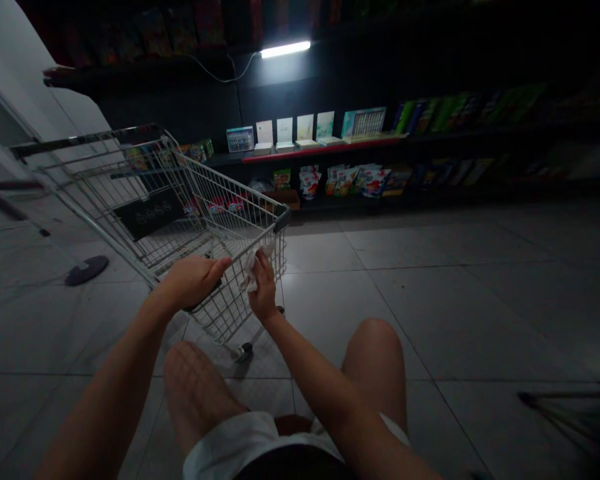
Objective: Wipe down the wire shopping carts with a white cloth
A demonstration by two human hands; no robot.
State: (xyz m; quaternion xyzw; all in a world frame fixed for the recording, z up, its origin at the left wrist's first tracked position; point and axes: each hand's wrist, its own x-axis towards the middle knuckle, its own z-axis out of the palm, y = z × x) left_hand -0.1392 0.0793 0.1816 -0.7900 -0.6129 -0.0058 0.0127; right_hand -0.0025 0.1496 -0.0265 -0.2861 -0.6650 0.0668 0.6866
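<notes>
A metal wire shopping cart (215, 175) stands before me, its near end close to my knees. My left hand (193, 280) is closed over the cart's rim at the near left corner, with the thumb lying along the top bar. My right hand (264, 287) holds a crumpled white wipe (251, 270) against the wire mesh of the near end, just below the rim. Part of the wipe is hidden behind the fingers. A dark sign plate (150, 212) hangs on the cart's left side, and a caster wheel (243, 352) shows below the near end.
Dark shelves with books (305, 130) and several snack bags (355, 180) run along the back under a lit tube lamp (285, 49). A stand with a round base (87, 270) is at left. Dark tripod legs (555, 400) are at lower right on the tiled floor (455, 293).
</notes>
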